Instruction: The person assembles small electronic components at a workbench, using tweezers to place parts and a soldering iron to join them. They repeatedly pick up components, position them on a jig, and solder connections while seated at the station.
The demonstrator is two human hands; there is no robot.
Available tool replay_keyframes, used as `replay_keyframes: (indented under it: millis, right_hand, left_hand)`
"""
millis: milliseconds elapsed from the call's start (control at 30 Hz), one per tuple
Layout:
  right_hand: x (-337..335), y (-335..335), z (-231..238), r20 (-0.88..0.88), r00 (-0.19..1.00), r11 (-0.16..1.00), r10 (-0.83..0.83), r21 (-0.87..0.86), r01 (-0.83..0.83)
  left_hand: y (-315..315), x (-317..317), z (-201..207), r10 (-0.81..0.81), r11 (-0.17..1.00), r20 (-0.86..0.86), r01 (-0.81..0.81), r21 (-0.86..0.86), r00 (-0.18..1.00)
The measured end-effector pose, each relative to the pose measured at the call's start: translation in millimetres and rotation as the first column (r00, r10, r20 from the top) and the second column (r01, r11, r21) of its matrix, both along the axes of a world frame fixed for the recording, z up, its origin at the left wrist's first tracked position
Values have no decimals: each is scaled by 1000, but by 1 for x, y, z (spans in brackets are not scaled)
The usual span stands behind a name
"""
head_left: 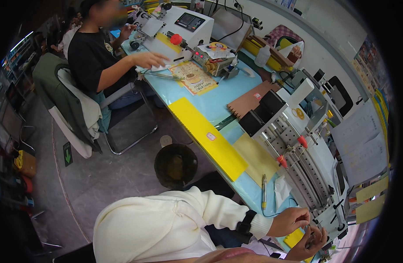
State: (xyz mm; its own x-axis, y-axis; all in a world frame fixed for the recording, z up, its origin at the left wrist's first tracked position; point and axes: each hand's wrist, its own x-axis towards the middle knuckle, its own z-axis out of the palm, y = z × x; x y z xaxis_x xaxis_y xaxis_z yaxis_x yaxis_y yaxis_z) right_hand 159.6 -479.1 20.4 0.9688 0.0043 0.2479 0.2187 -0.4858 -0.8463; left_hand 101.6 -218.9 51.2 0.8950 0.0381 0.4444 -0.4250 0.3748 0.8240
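Note:
At the lower right, close beside the machine on the table, my left hand (291, 222) has its fingers curled and pinched together. My right hand (307, 244) is just below it, fingers bent toward the thumb. Something small and dark shows at the right fingertips, too small to name. What the left fingers hold, if anything, is hidden. A yellow sheet (294, 237) is partly visible beside the hands. Nearest them stands a white and metal machine (293, 168) with a long rail bed and red knobs. A pen-like tool (264, 192) with a cord lies left of it.
A long yellow strip (205, 136) and a tan sheet (255, 158) lie on the blue tabletop (159, 85). A seated co-worker (94, 52) reaches over a printed card (193, 78) near a second machine (184, 30). A dark bin (176, 165) stands on the floor.

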Motion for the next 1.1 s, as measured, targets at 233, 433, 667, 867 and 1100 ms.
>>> replay_keyframes:
  millis: [233,433,667,867,1100]
  right_hand:
    - [-10,11,-5,-2,1000,999,16,-31,-16]
    - [-16,11,-6,9,1000,999,20,-45,-20]
    - [-18,9,-5,23,999,998,23,-61,-22]
    - [-19,8,-4,33,999,997,36,-76,-33]
    - [-21,12,-1,39,998,994,50,-95,-46]
  left_hand:
    - [7,2,-2,-234,968,-80,225,-113,969]
    - [4,4,-4,-180,983,-130,174,-51,975]
    - [-1,4,-8,-215,976,-132,209,-52,968]
    - [0,3,-8,-262,964,-77,257,-72,962]
    - [3,0,-8,-465,883,-73,455,-119,882]
